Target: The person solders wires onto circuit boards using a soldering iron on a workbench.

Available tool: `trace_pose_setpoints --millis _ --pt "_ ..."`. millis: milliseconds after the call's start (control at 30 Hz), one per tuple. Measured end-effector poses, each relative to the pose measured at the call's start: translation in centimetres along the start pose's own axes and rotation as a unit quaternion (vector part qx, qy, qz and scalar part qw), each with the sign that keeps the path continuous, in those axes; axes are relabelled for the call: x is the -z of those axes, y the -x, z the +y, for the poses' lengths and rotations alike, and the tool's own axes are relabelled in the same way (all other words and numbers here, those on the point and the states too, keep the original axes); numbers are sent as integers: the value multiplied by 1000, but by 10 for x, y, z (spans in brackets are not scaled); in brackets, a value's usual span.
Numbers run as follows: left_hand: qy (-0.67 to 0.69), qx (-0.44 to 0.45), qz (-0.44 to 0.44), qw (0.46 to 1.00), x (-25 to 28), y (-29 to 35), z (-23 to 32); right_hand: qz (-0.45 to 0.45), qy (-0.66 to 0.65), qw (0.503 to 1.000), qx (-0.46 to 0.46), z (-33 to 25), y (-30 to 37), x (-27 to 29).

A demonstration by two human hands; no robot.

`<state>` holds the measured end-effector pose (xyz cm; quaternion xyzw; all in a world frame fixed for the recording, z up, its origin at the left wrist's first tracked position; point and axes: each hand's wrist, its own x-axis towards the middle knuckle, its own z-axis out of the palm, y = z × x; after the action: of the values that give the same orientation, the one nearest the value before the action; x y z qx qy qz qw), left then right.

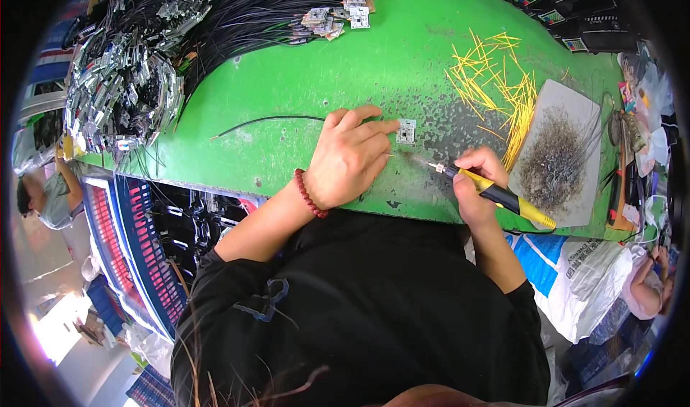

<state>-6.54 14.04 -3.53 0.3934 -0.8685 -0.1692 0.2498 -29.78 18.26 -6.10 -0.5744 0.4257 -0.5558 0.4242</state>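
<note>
My right hand (477,180) grips a yellow-and-black soldering iron (503,197) like a pen, its metal tip pointing left. That tip is a short way below and right of a small white circuit board (406,131) lying on the green table (287,83). Bent over the table, my left hand (352,152) has its fingertips at the board's left edge. A thin black cable (269,119) runs from the left in under this hand, its end hidden by the fingers. Something thin and pale shows by the lower fingertips, too fine to make out.
Loose yellow wires (496,83) lie at the right, beside a grey board (564,155) covered in dark bits. Bundled black cables (244,19) with circuit boards fill the back left, next to a heap of metal-ended parts (122,83). Black parts (568,8) line the back right.
</note>
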Motion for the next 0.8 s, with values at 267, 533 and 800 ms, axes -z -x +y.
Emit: trace_pose_setpoints --millis 267,533,800 --pt "21 15 23 999 -2 -2 0 40 -2 999 -20 -3 4 1" --pt "2 39 97 994 -18 -11 3 81 -9 997 -3 -4 6 2" --pt "-4 16 98 995 -18 -14 0 35 20 999 -8 -4 0 1"
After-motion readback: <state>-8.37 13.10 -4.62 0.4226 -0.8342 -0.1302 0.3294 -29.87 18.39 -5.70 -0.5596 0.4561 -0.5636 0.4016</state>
